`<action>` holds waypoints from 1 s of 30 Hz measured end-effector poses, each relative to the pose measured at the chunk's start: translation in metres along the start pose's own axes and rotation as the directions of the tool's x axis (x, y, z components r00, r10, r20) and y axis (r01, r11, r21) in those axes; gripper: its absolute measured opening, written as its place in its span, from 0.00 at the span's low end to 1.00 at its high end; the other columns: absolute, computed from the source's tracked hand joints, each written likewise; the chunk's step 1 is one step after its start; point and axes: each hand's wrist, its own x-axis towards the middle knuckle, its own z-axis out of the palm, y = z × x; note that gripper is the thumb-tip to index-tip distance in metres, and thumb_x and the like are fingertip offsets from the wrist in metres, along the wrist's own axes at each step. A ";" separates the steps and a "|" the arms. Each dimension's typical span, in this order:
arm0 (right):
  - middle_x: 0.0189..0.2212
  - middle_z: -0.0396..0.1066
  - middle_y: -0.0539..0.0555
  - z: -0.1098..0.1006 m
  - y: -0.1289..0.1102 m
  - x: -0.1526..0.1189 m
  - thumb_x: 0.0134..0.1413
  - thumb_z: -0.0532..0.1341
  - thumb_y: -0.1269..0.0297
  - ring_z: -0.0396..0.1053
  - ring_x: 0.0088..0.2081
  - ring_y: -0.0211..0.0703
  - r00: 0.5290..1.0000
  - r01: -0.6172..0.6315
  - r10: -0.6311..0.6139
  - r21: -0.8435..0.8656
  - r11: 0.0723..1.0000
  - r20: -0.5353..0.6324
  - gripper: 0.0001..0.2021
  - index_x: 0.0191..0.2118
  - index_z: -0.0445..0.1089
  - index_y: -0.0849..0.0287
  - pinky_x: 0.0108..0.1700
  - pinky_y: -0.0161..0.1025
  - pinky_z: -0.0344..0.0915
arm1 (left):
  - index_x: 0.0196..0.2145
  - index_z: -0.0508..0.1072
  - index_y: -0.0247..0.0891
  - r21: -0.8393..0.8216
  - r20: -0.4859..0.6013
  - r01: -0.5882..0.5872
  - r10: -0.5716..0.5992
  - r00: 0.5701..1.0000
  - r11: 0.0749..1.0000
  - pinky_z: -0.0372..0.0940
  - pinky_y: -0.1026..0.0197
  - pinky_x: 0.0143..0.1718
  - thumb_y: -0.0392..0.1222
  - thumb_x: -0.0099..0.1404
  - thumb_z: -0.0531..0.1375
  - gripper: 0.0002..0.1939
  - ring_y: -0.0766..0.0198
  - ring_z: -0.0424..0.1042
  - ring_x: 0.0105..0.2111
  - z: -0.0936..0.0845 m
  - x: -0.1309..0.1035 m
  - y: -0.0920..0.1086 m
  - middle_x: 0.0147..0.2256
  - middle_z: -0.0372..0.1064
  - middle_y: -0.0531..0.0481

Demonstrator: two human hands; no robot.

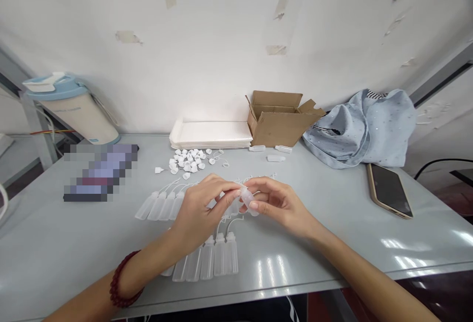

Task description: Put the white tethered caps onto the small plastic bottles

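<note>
My right hand (275, 201) holds a small translucent plastic squeeze bottle (249, 200) between thumb and fingers, tilted, with its neck toward my left hand. Thumb and fingers of my left hand (207, 203) are pinched at the bottle's neck; any small part between those fingertips is hidden. Under and left of my hands lies a row of similar bottles (157, 207) with thin straps at their necks. A second row of bottles (219, 258) is nearer the front edge, partly covered by my left forearm. Behind my hands sits a heap of white caps (188, 159), some with thin needle tips.
At the back stand an open cardboard box (277, 127) and a stack of white trays (212, 134). Loose bottles (275, 158) lie before the box. A tumbler (77, 112) and a blurred-out phone-like item (103, 171) are left; a blue cloth bag (364, 132) and phone (389, 189) are right.
</note>
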 end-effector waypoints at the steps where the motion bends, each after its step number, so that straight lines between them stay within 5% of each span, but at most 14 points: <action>1: 0.41 0.72 0.53 0.000 0.000 0.000 0.56 0.62 0.64 0.76 0.37 0.42 1.000 -0.004 0.004 0.020 1.000 0.006 0.13 0.48 0.66 0.54 0.41 0.42 0.70 | 0.33 0.76 0.42 -0.004 0.011 0.026 -0.026 1.000 1.000 0.63 0.65 0.27 0.36 0.65 0.58 0.07 0.66 0.67 0.28 0.000 0.000 0.001 0.27 0.74 0.53; 13: 0.39 0.75 0.52 0.001 -0.001 0.001 0.56 0.62 0.64 0.76 0.35 0.40 0.997 -0.005 -0.005 0.120 0.993 0.079 0.15 0.49 0.65 0.54 0.41 0.42 0.70 | 0.33 0.76 0.41 -0.093 0.104 0.147 -0.137 0.985 0.985 0.63 0.66 0.28 0.39 0.64 0.59 0.05 0.67 0.68 0.29 -0.003 0.004 0.006 0.29 0.72 0.53; 23: 0.36 0.75 0.51 0.004 0.001 0.001 0.56 0.62 0.65 0.75 0.35 0.40 0.998 0.009 -0.017 0.133 0.991 0.053 0.13 0.47 0.66 0.54 0.42 0.42 0.69 | 0.33 0.76 0.41 -0.042 0.195 0.052 -0.043 0.980 0.998 0.63 0.64 0.30 0.38 0.66 0.57 0.07 0.65 0.68 0.31 -0.006 0.006 0.006 0.29 0.73 0.53; 27: 0.36 0.75 0.52 0.007 0.001 0.000 0.57 0.60 0.64 0.75 0.36 0.41 1.000 0.022 -0.022 0.038 0.999 0.011 0.12 0.48 0.65 0.55 0.39 0.41 0.70 | 0.32 0.75 0.41 0.010 0.167 0.011 -0.012 0.986 1.000 0.62 0.64 0.30 0.39 0.67 0.55 0.10 0.65 0.67 0.31 -0.005 0.004 0.004 0.29 0.73 0.52; 30: 0.37 0.75 0.53 0.010 0.006 0.000 0.56 0.61 0.64 0.75 0.38 0.42 0.989 0.105 -0.125 -0.211 0.972 -0.085 0.11 0.46 0.67 0.54 0.38 0.41 0.71 | 0.30 0.74 0.39 0.088 0.078 -0.033 0.026 0.997 0.996 0.62 0.64 0.29 0.38 0.66 0.56 0.08 0.64 0.66 0.30 -0.001 0.003 0.000 0.27 0.72 0.51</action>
